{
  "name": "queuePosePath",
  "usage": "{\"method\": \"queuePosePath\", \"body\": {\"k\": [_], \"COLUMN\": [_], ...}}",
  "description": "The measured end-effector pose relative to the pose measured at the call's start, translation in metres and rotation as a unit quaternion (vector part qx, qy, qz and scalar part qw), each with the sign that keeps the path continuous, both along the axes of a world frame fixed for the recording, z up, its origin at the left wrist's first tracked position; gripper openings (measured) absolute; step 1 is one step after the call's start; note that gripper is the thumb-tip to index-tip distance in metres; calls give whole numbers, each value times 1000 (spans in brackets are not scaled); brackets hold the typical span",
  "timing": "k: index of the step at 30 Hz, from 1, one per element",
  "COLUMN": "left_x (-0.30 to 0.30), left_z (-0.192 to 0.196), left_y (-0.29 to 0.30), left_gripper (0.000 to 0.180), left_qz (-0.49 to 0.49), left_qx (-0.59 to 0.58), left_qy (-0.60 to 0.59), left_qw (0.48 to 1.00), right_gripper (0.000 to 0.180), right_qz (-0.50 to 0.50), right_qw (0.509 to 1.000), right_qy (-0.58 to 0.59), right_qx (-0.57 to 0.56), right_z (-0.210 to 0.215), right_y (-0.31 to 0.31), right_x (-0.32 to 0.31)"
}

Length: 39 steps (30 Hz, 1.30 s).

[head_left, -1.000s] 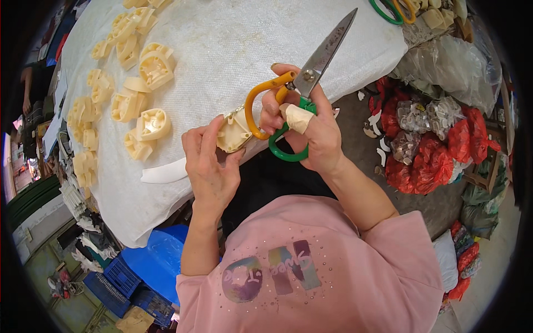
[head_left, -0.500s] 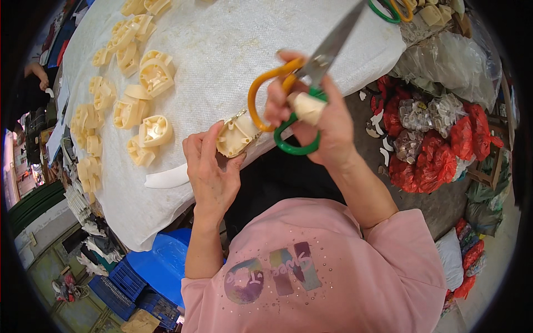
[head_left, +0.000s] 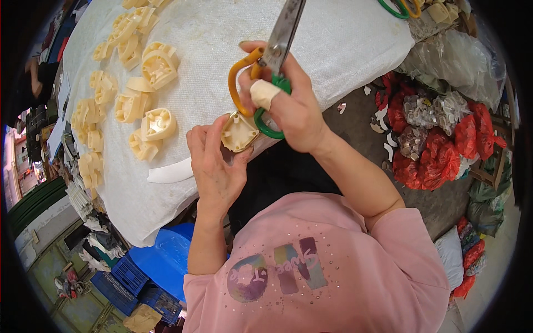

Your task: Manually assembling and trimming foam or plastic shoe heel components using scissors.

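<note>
My left hand (head_left: 217, 164) grips a shallow cream plastic shell (head_left: 239, 135) by its edges, fingers on one side and thumb underneath. The shell's hollow inside faces up, with small pegs and a dark, gold-looking rim. In my right hand (head_left: 294, 108) is a pair of scissors (head_left: 279, 47) with one orange and one green handle. Its blades point away from me, over the table. A tan wrap (head_left: 264, 94) covers one finger of that hand. The handles hang right at the shell's far right edge; whether they touch it I cannot tell.
Several cream plastic parts (head_left: 158, 123) lie in clusters on the white woven table cover (head_left: 205, 50). A curved white strip (head_left: 170, 172) rests near the edge. More scissors (head_left: 397, 8) lie far right. Red bags (head_left: 430, 161) and scraps are on the floor; a blue container (head_left: 164, 258) stands below left.
My right hand has swung left with the scissors, bringing the handles over the shell's edge. Thin metallic-looking strips that stuck out from the shell no longer show. My left hand barely shifted.
</note>
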<state>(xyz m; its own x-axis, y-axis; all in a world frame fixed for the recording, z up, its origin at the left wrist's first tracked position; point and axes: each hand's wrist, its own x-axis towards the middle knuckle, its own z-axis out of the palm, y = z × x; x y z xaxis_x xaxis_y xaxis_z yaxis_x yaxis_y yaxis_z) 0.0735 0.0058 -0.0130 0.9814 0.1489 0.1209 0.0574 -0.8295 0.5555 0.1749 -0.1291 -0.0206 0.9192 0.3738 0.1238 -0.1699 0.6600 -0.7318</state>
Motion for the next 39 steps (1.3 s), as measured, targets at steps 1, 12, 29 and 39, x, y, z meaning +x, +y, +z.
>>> {"method": "queuePosePath", "body": {"k": [1,12,29,39], "left_x": [1,2,0,-1], "left_z": [0,0,0,-1], "left_y": [0,0,1,2], "left_gripper": [59,58,59,58], "left_qz": [0,-3,1,-1], "left_qx": [-1,-10,-13,-11], "left_qy": [-1,-15,-15,-13], "left_qw": [1000,1000,1000,1000], "right_gripper": [44,50,47,51], "right_qz": [18,56,60,78], "right_qw": [1000,958,991,994], "right_qy": [16,-100,-57,44], "right_qx": [-6,-263,-104,58], "right_z": [-7,19,24,11], "right_y": [1,-33,-34,-27], "right_x": [3,-27,-22,-27]}}
